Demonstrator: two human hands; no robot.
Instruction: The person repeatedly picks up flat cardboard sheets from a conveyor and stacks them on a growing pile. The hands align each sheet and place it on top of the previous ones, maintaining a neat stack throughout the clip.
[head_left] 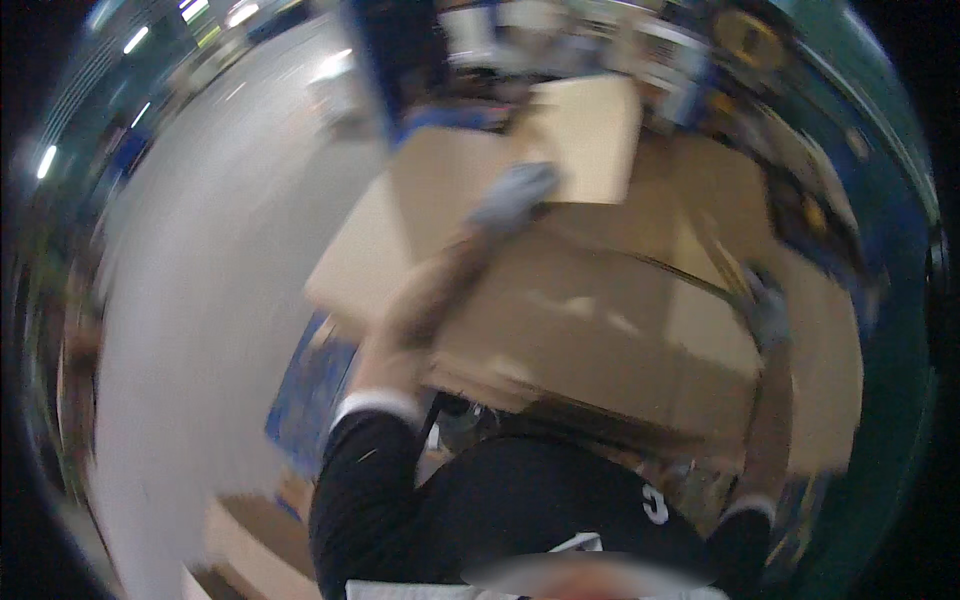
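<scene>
Left hand (515, 197) lies flat on the cardboard stack (600, 330); right hand (768, 312) grips its edge (blurred). Best keep the sheets level, both hands pressing evenly.

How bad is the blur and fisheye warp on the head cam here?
Head view: heavy motion blur throughout; left hand and right hand, both gloved, on the cardboard box, are smeared; box edges bow; black vignette at rim; ceiling lights streak.

A grey floor (200, 300) (blurred) bears a blue pallet (310, 385) under cardboard boxes (600, 340).
</scene>
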